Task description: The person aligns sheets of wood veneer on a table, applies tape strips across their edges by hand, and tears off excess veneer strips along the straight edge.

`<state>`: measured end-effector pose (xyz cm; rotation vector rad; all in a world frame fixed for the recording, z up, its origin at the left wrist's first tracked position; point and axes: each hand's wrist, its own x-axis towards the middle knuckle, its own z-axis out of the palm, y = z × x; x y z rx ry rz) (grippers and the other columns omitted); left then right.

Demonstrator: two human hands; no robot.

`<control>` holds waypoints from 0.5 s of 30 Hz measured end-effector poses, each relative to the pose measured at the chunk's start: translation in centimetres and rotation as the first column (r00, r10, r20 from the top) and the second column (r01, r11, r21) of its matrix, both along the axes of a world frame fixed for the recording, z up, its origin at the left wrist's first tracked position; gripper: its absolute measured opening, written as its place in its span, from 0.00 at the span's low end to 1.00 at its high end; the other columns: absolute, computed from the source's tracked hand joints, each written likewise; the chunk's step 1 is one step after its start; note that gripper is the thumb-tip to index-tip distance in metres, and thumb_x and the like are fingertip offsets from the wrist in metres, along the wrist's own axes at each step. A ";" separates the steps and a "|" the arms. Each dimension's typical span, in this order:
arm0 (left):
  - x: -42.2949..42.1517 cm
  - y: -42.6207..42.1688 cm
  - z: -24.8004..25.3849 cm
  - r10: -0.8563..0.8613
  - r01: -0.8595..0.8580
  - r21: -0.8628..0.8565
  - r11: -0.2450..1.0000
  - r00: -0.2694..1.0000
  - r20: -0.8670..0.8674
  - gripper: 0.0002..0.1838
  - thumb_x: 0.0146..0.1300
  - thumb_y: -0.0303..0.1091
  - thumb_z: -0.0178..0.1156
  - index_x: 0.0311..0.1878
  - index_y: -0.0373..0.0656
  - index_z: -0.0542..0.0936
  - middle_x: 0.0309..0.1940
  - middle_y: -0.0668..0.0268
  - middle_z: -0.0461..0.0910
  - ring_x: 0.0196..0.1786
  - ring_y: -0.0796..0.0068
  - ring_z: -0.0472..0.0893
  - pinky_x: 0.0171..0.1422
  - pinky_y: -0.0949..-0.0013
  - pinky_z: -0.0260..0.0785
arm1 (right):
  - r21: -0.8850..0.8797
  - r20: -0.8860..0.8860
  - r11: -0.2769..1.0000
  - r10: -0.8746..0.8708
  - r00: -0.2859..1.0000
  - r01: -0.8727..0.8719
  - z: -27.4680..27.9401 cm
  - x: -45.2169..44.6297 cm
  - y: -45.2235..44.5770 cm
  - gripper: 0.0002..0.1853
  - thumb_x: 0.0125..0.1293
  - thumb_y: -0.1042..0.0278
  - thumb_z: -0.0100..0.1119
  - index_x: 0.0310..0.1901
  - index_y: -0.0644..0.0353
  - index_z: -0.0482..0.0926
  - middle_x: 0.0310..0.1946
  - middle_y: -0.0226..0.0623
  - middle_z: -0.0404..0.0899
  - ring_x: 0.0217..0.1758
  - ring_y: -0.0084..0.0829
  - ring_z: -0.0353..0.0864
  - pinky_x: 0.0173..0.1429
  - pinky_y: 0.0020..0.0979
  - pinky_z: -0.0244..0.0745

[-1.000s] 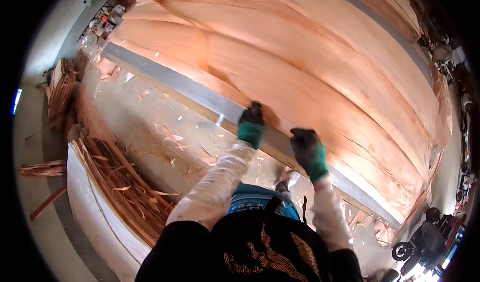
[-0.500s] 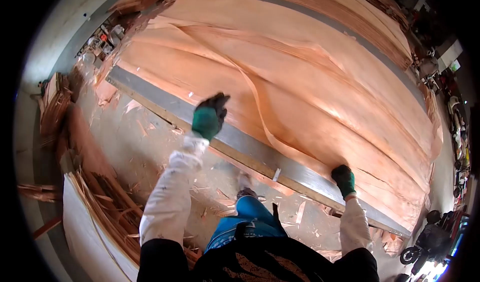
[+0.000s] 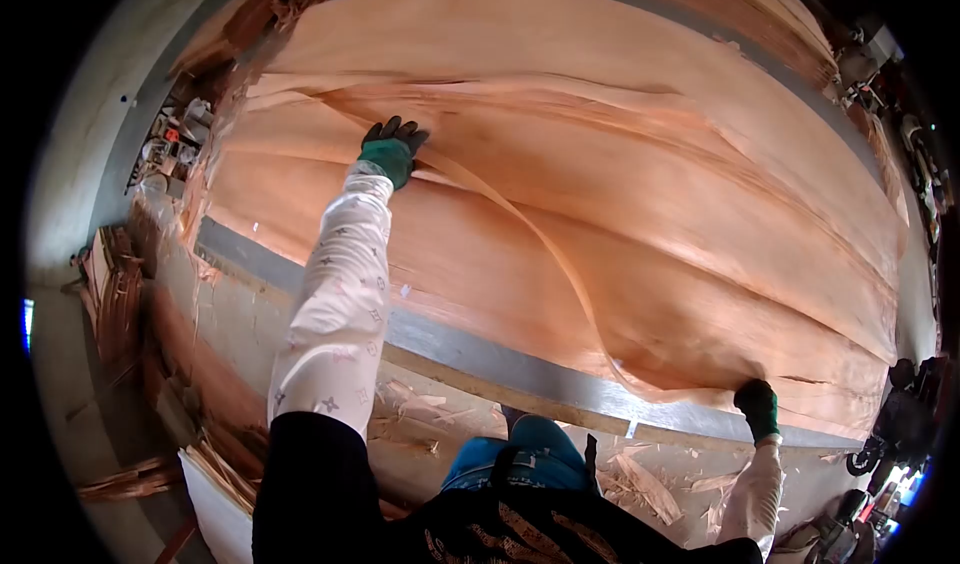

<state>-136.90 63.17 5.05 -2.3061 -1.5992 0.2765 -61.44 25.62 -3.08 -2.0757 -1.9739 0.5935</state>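
Observation:
Large thin sheets of orange-brown wood veneer (image 3: pixel 660 234) lie layered and wavy across a wide table. My left hand (image 3: pixel 394 152), in a black and green glove, is over the veneer at the upper left, its fingers spread beside a folded edge. That curled edge (image 3: pixel 540 229) runs from near this hand down to the front of the table. At the near right, my right hand (image 3: pixel 757 408), gloved the same way, is closed on the sheet's edge. Its fingertips are hidden from view.
A grey metal strip (image 3: pixel 500 352) lines the table's near edge. Veneer scraps (image 3: pixel 640 486) litter the floor. Bundles of veneer offcuts (image 3: pixel 112 274) stand at the left by the wall. A dark motorbike (image 3: pixel 890 429) is at the far right.
My left hand has gone from above the table's near edge to farther over the veneer, its fingers now spread. My right hand stays closed at the sheet's edge; the view has shifted and turned.

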 end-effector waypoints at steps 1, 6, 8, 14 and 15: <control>-1.5 1.0 -0.4 -0.022 0.027 -0.079 0.997 0.998 0.063 0.30 0.57 0.33 0.62 0.65 0.57 0.71 0.62 0.67 0.75 0.64 0.60 0.72 0.71 0.51 0.58 | -0.004 0.009 1.000 -0.001 1.000 0.001 0.3 -0.2 0.2 0.05 0.46 0.75 0.66 0.22 0.53 0.79 0.24 0.35 0.79 0.31 0.38 0.80 0.37 0.35 0.76; -10.1 -5.5 4.9 -0.212 0.268 -0.211 0.940 0.944 0.255 0.09 0.58 0.32 0.59 0.42 0.52 0.84 0.42 0.69 0.86 0.47 0.64 0.82 0.65 0.51 0.64 | -0.048 0.125 0.999 0.032 0.992 -0.026 0.1 0.2 0.2 0.05 0.47 0.73 0.64 0.23 0.53 0.77 0.23 0.35 0.77 0.30 0.39 0.78 0.37 0.37 0.75; -17.8 -9.6 4.4 -0.094 0.324 -0.391 0.861 0.859 0.503 0.06 0.60 0.35 0.60 0.39 0.50 0.84 0.38 0.67 0.86 0.45 0.61 0.83 0.59 0.50 0.69 | -0.033 0.156 0.999 -0.026 0.987 0.032 0.3 -0.5 0.2 0.04 0.47 0.72 0.64 0.23 0.53 0.77 0.23 0.36 0.77 0.30 0.39 0.78 0.37 0.37 0.76; -17.6 -14.6 4.3 0.308 -0.211 -0.721 0.660 0.951 0.003 0.19 0.52 0.54 0.68 0.30 0.46 0.85 0.33 0.57 0.84 0.43 0.52 0.82 0.50 0.56 0.73 | -0.124 0.060 0.989 -0.076 0.995 0.083 -1.2 1.7 -0.4 0.05 0.45 0.75 0.64 0.23 0.53 0.78 0.24 0.35 0.78 0.30 0.37 0.79 0.37 0.36 0.77; -15.8 -14.8 4.1 0.327 -0.254 -0.653 0.714 0.945 -0.010 0.20 0.52 0.56 0.67 0.31 0.46 0.85 0.34 0.57 0.84 0.43 0.51 0.82 0.50 0.56 0.73 | -0.113 0.046 0.991 -0.061 0.997 0.066 -0.7 1.2 -0.2 0.05 0.44 0.76 0.64 0.23 0.53 0.78 0.24 0.34 0.78 0.30 0.36 0.79 0.37 0.35 0.77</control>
